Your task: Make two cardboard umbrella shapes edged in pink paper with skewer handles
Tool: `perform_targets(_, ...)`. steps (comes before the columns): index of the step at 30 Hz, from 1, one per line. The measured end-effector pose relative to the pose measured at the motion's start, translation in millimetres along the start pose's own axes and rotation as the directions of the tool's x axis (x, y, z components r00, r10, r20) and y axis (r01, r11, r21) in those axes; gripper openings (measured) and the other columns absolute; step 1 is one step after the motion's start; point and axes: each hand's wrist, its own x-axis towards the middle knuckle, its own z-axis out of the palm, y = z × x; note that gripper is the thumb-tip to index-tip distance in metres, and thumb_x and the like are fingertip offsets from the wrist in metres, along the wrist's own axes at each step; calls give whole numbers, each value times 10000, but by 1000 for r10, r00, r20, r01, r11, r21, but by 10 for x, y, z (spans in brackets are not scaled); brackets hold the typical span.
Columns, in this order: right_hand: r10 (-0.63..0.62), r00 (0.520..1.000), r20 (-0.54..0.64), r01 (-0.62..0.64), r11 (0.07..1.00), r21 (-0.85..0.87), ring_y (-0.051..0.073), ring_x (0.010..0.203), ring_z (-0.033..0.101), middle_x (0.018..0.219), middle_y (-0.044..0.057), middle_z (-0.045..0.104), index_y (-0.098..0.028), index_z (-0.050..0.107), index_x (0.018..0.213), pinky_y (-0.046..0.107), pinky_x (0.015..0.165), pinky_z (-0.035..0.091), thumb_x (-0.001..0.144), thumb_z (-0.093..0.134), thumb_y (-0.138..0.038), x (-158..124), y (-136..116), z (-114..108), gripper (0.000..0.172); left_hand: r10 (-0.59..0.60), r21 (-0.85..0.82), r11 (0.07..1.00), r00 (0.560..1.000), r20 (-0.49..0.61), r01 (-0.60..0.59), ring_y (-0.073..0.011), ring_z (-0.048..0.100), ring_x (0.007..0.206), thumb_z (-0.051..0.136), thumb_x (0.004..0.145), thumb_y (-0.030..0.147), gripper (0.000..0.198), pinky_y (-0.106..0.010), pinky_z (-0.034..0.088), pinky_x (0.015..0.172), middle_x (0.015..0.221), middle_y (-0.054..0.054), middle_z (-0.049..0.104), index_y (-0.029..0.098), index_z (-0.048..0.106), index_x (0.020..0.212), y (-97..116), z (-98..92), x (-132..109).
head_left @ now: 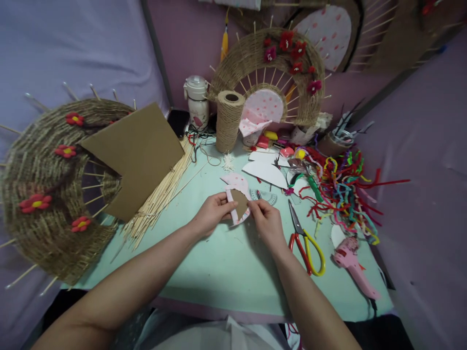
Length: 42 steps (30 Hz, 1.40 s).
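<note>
Both bare hands pinch one small workpiece in the head view: the left hand (215, 211) has its thumb laid over the left edge, and the right hand (267, 221) nips the right edge with fingers nearly closed. Between them, over the near middle of the pale green tabletop (226, 265), is the piece itself, a rounded brown cardboard cutout (240, 203) with white fabric printed with pink dots (237, 181) about its rim. A flap of that fabric stands loose on the far side, so it could crease or fold over unevenly if one edge were pulled harder than the other. The cardboard could slide off-centre or bend, I judge, should the left thumb ease its pressure. Whether any glue is on the edge cannot be told; if it is, fingertips could stick or be burnt. Just beside the right forearm lie metal scissors with red and yellow handles (300, 232); a careless sweep could knock them. Farther right, a pink pistol-shaped glue gun (353, 270) rests near tangled multicoloured fuzzy stems (343, 189), which might scorch or snag if its nozzle is hot.
</note>
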Motion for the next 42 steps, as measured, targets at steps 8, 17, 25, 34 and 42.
perform_targets(8, 3, 989, 149, -5, 1000, 10, 105, 529, 298, 521, -55, 348, -188, 470, 550, 250, 497, 219, 794, 592, -489, 162, -39, 125, 406, 67, -98, 993, 996, -51, -72, -208, 670, 869, 755, 698, 243, 311, -347, 546, 774, 1014, -127, 707, 105, 680, 967, 40, -63, 40)
perform_targets(17, 40, 988, 151, -61, 989, 138, 121, 530, 412, 564, -28, 500, -184, 607, 689, 249, 515, 306, 854, 495, -537, 167, 15, 200, 406, 137, -194, 969, 985, -108, -156, -208, 669, 892, 740, 716, 232, 316, -343, 523, 834, 1009, -128, 709, 102, 671, 995, 66, -90, 80)
perform_targets(25, 78, 981, 175, -111, 976, 187, 102, 512, 385, 528, -38, 490, -168, 617, 638, 232, 503, 305, 733, 674, -506, 165, 31, 193, 356, 164, -111, 978, 977, -134, -179, -198, 659, 874, 762, 683, 287, 370, -347, 519, 802, 993, -100, 704, 134, 664, 1006, 30, -77, 70)
perform_targets(34, 101, 986, 132, -132, 958, 256, 160, 628, 547, 699, 38, 650, -161, 708, 806, 272, 596, 434, 763, 615, -556, 215, 32, -33, 409, -24, 324, 944, 971, 237, -56, -166, 617, 777, 640, 737, 210, 200, -260, 456, 695, 867, -55, 694, 131, 680, 917, 52, -55, -42)
perform_targets(42, 37, 989, 142, -63, 982, 177, 133, 622, 494, 631, -6, 590, -169, 685, 665, 250, 584, 381, 732, 698, -397, 164, -30, -47, 238, -34, 455, 883, 953, 300, -112, -170, 594, 753, 569, 750, 210, 155, -251, 433, 666, 816, -32, 663, 131, 658, 849, 15, -69, -45)
